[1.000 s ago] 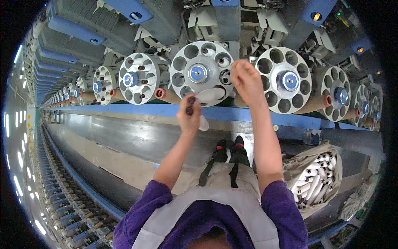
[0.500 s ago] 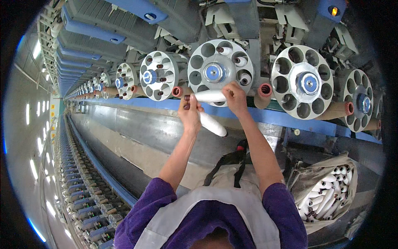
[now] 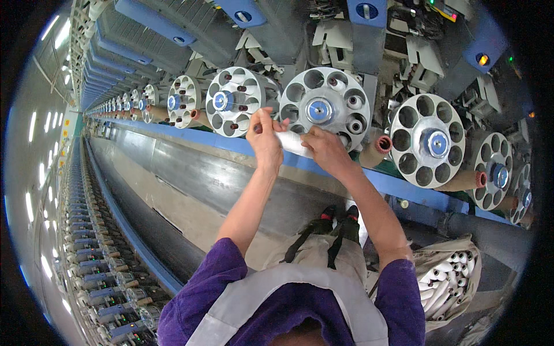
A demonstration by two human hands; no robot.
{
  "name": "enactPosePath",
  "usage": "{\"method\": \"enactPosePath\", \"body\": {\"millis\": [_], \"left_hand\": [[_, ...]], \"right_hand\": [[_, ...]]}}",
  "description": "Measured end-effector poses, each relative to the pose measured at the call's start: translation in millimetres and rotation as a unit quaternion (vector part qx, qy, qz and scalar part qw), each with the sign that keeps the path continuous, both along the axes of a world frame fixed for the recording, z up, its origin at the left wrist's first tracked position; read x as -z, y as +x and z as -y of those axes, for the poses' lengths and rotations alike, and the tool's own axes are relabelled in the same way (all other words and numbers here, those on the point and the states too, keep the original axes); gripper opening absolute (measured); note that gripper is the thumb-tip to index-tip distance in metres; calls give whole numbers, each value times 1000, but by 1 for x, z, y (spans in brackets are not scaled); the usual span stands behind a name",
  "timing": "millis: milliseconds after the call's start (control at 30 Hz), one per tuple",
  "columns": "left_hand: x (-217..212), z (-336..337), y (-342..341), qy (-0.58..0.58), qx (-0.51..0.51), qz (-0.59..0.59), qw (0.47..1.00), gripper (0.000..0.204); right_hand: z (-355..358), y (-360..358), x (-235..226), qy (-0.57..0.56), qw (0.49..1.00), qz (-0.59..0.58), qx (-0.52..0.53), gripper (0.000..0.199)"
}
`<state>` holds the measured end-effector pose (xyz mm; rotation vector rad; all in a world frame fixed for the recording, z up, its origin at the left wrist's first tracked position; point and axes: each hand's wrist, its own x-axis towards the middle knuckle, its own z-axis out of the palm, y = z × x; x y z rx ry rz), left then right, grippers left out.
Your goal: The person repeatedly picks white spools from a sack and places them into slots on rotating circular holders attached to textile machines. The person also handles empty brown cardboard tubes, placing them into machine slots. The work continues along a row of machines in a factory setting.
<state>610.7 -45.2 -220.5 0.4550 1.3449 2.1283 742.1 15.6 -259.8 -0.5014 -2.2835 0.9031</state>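
A white yarn bobbin [image 3: 293, 143] with a dark tube end lies between my hands, in front of a round magazine [image 3: 319, 111] with round pockets. My left hand [image 3: 266, 140] is closed around the bobbin's left end, some fingertips raised. At its right end, the fingers of my right hand [image 3: 328, 151] are bent and pressed against the white yarn. Whether a second bobbin sits behind my hands I cannot tell. A few pockets on the magazine's right side hold bobbins; others on its left look dark.
More round magazines, such as one to the left [image 3: 224, 101] and one to the right [image 3: 427, 141], line the machine above a blue rail [image 3: 369, 180]. A brown cone tube [image 3: 375, 151] juts out beside my right hand. At lower right stands a cloth sack [image 3: 474, 288] of white bobbins.
The magazines have shifted right and down in view. Two bobbins showed at my hands before; one is visible now. My right hand has moved lower, nearer my left.
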Motion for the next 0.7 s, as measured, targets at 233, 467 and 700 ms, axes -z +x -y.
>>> {"method": "enactPosePath", "body": {"millis": [233,467,700], "left_hand": [[31,-3,12,-29,-17,-142,989,21],[58,-12,25,55,103,-214,970,52],[20,-42,-52,106,234,-155,954,13]], "right_hand": [[-7,-7,17,143,988,52,4,5],[-27,16,-34,-631,703,-322,65,13],[-85,-12,-121,-319,900,-296,-40,11]]}}
